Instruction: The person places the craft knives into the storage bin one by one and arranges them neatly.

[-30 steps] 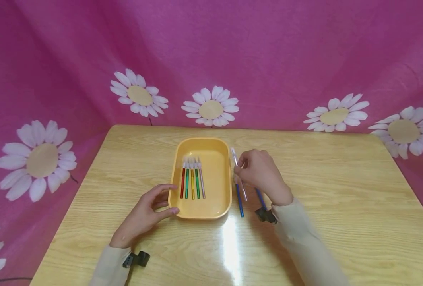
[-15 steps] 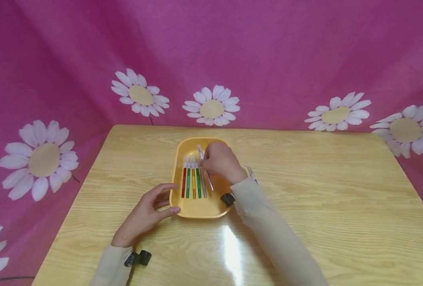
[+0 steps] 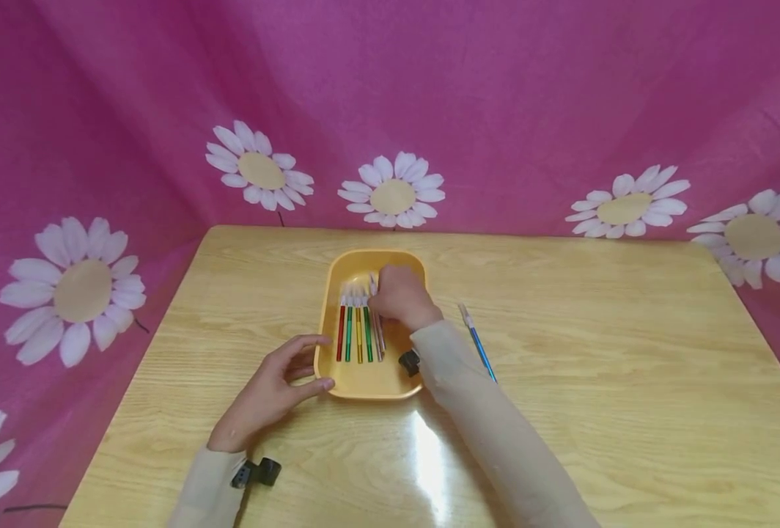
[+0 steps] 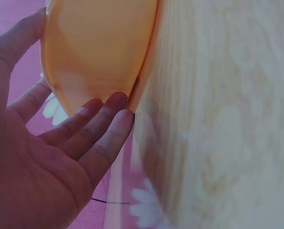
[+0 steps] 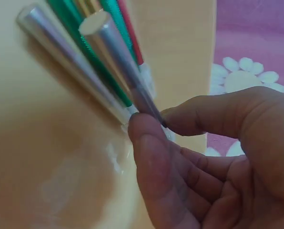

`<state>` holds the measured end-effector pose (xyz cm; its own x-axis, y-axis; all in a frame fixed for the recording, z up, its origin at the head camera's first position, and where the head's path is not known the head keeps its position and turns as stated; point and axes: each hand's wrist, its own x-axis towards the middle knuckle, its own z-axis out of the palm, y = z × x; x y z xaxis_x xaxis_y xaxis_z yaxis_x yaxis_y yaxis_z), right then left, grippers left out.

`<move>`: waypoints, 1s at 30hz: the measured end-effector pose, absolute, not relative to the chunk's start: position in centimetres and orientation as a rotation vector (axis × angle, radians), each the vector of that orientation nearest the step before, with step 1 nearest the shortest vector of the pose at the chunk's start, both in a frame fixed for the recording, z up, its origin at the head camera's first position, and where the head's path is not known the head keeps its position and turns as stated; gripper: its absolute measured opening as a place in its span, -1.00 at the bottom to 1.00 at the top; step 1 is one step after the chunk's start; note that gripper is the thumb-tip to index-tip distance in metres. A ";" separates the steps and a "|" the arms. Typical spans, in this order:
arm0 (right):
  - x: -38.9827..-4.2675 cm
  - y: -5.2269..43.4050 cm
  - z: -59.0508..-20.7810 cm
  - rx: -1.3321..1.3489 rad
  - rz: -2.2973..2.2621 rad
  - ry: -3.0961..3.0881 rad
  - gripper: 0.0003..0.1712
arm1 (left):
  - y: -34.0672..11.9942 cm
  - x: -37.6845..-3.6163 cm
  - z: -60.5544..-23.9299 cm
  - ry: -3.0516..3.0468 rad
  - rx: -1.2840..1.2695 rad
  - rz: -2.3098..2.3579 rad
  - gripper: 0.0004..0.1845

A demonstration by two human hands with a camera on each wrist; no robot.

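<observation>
A yellow plastic tray point(image 3: 357, 390) stands on the table. My left hand point(image 3: 274, 389) holds its near left corner, thumb and forefinger over the rim; the left wrist view shows the other fingers against the outer wall. Inside lie slim pens with shiny barrels and whitish tips: a red pen point(image 3: 341, 334), a yellow pen point(image 3: 359, 336), green ones and a light purple pen point(image 5: 70, 62). Over the tray, my right hand point(image 3: 403, 297) pinches another light purple pen point(image 5: 116, 52) between thumb and forefinger, its barrel end toward the wrist camera.
A blue pen point(image 3: 477, 341) lies on the wooden table point(image 3: 627, 367) to the right of the tray, partly behind the right sleeve point(image 3: 476, 411). A pink cloth with daisies point(image 3: 495, 110) hangs behind the table and at its sides.
My right hand has carried the light purple pen leftward from the table into the tray, lowering it beside the row. My left hand has stayed at the tray's corner.
</observation>
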<state>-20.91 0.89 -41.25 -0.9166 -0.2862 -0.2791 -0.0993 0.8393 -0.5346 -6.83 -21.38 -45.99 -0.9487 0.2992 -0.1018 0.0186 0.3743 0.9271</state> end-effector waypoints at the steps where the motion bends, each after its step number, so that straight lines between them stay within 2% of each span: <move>1: -20.9 0.8 -41.4 -0.284 -0.750 2.672 -0.86 | -21.4 -6.8 -46.0 2.384 0.284 1.606 -0.32; 11: -21.1 0.4 -42.5 -0.269 -0.656 2.676 -0.99 | -21.4 -6.9 -45.9 2.386 0.282 1.606 -0.34; 22: -20.8 0.7 -41.7 -0.254 -0.698 2.643 -0.97 | -21.2 -7.1 -45.6 2.390 0.254 1.572 -0.33; 25: -20.4 1.3 -40.5 -0.311 -0.694 2.666 -0.94 | -21.2 -7.0 -45.6 2.391 0.254 1.577 -0.34; 30: -19.8 2.5 -38.0 -0.409 -0.706 2.736 -0.72 | -21.3 -6.8 -45.7 2.368 0.267 1.615 -0.34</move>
